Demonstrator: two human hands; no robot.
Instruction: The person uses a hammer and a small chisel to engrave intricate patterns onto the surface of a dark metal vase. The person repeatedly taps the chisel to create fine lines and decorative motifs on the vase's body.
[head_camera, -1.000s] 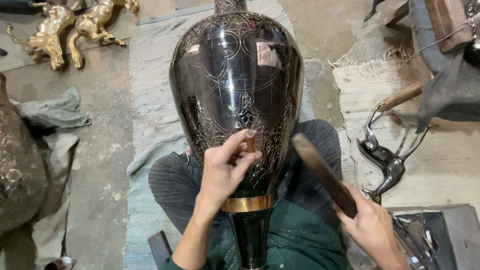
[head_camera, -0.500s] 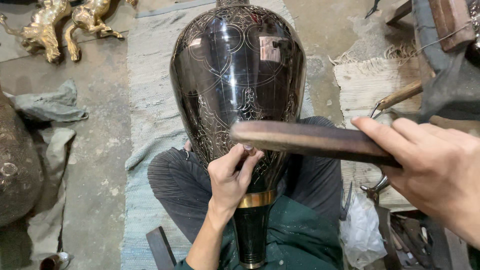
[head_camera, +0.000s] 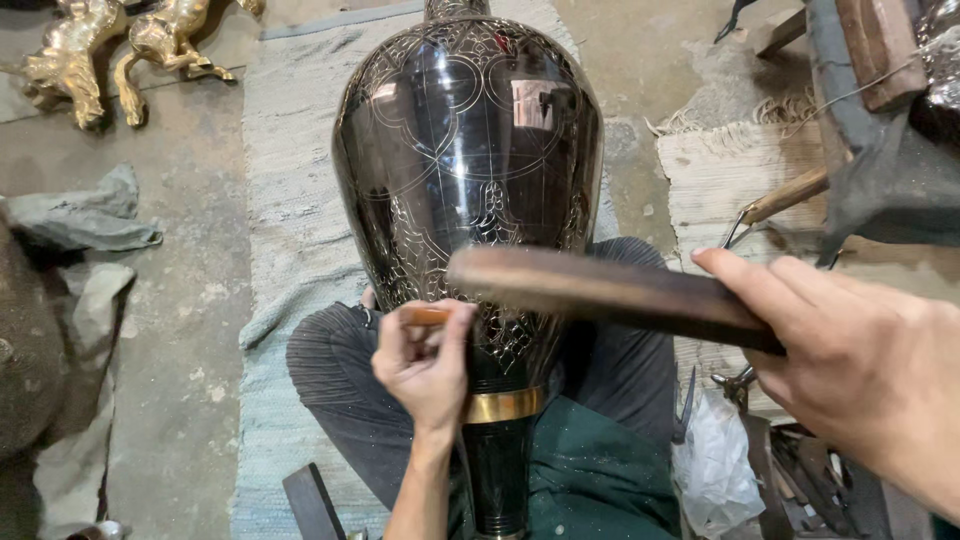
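I am engraving the large dark metal vase (head_camera: 468, 170), which lies across my lap with its neck toward me and its body pointing to 12 o'clock over the woven floor mat (head_camera: 290, 200). My left hand (head_camera: 425, 365) has its grip closed around a small chisel (head_camera: 425, 315), the wooden end showing at 9 o'clock of my fingers and the tip set against the patterned lower body, just above the brass band (head_camera: 503, 405) on the neck. My right hand (head_camera: 860, 365) has its grip wrapped tight on the handle end of a flat wooden mallet (head_camera: 610, 290), raised level over the chisel and blurred at its far end.

By my judgement this is the striking step. The next blow needs the mallet face to land squarely on the chisel head, with my left hand holding the tip steady on the line so it does not skid across the polished surface. Brass animal figures (head_camera: 120, 50) lie at 10 o'clock, crumpled cloths (head_camera: 90, 210) at 9 o'clock.
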